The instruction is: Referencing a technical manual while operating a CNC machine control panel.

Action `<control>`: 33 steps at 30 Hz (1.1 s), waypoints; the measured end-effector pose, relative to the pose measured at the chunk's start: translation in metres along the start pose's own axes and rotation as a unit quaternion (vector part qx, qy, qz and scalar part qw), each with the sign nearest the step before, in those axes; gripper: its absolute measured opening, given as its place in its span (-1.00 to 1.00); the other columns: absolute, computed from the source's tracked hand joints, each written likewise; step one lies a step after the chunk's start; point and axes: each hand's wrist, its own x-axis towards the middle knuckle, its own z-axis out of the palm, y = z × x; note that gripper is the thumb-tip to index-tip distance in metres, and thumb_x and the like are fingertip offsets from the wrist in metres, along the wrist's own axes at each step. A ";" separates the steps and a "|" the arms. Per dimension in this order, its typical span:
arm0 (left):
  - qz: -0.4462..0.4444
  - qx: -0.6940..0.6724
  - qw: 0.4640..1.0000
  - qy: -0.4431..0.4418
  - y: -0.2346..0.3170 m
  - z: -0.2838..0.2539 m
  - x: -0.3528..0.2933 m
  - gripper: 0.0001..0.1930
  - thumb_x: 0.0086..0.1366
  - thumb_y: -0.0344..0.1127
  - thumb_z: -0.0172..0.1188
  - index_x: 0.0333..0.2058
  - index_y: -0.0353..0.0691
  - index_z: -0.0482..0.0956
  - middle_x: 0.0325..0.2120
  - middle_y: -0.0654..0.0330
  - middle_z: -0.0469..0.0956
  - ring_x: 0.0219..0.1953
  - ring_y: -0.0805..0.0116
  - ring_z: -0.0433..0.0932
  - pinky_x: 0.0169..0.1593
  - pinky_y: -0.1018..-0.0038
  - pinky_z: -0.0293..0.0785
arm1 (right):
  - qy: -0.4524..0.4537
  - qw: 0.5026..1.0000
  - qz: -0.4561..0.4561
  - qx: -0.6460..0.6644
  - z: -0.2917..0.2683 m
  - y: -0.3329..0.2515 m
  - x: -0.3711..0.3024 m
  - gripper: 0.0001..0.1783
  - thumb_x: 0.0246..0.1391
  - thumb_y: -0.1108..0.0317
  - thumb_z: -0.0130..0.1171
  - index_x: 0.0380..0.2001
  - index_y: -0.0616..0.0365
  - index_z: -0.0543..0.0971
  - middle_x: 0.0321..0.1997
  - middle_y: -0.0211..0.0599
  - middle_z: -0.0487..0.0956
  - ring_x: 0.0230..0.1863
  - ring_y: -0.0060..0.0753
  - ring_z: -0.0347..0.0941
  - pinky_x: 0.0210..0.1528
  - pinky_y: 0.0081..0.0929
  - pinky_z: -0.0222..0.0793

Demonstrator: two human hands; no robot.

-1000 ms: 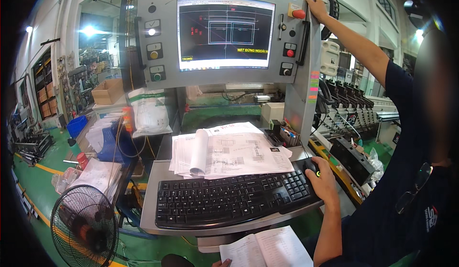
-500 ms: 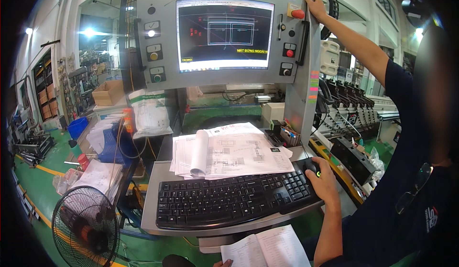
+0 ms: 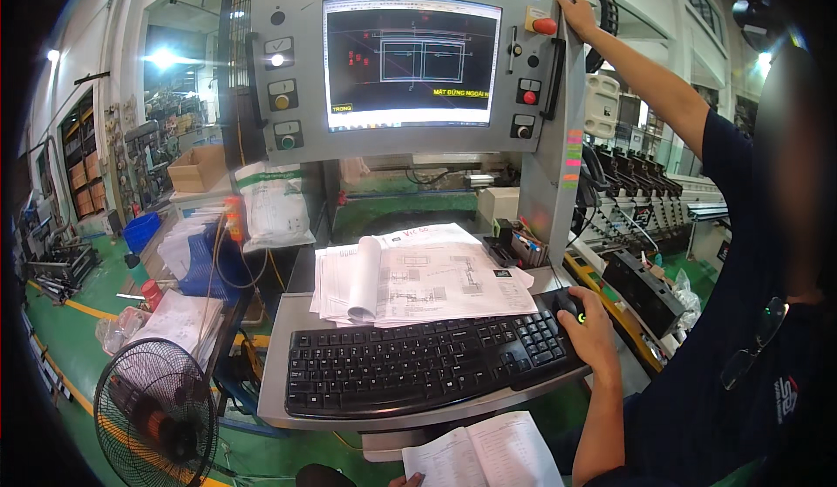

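My right hand (image 3: 595, 330) rests curved over a black computer mouse (image 3: 568, 300) at the keyboard's right end, with the thumb along its left side. At the lower edge, only the fingertips of my left hand (image 3: 408, 480) show, gripping the lower left edge of an open paper booklet (image 3: 475, 454). The black keyboard (image 3: 392, 367) lies on a grey shelf (image 3: 277, 400). Behind it are printed technical drawings (image 3: 436, 282), with one sheet curled into a roll. Above, a grey control console (image 3: 292, 86) carries a screen (image 3: 410, 64) showing a line drawing on black.
A co-worker (image 3: 689, 382) in a dark shirt stands close on the right, one hand (image 3: 575, 12) on the console's upper right corner, near a red knob (image 3: 544, 26). A black fan (image 3: 157, 413) stands lower left, beside stacked papers (image 3: 187, 321). Machinery (image 3: 645, 182) stands behind right.
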 end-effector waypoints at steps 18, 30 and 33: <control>-0.028 -0.059 0.998 0.010 0.003 0.002 -0.004 -0.66 0.40 -0.11 0.34 -0.23 -0.36 0.75 -0.44 0.43 0.54 -0.43 0.61 0.36 -0.43 0.56 0.29 | -0.004 1.000 -0.001 0.004 0.003 -0.002 0.001 -0.46 0.10 0.29 0.28 0.16 0.19 0.49 0.21 -0.02 0.53 0.17 0.08 0.51 0.24 -0.18 0.38; -0.061 0.033 0.997 0.036 0.027 0.006 -0.016 -0.54 0.36 0.00 0.36 -0.12 -0.38 0.71 -0.29 0.30 0.63 -0.30 0.47 0.48 -0.22 0.40 0.50 | -0.003 1.000 -0.002 0.003 0.006 0.004 0.003 -0.46 0.10 0.29 0.28 0.15 0.19 0.50 0.20 -0.02 0.53 0.17 0.07 0.52 0.23 -0.18 0.39; -0.027 0.012 1.000 0.000 0.012 -0.001 -0.006 -0.55 0.38 -0.01 0.34 -0.11 -0.39 0.71 -0.30 0.29 0.65 -0.30 0.47 0.49 -0.22 0.40 0.51 | -0.002 1.000 -0.001 0.003 0.007 0.004 0.004 -0.46 0.10 0.29 0.28 0.15 0.18 0.50 0.20 -0.02 0.53 0.16 0.07 0.52 0.23 -0.18 0.39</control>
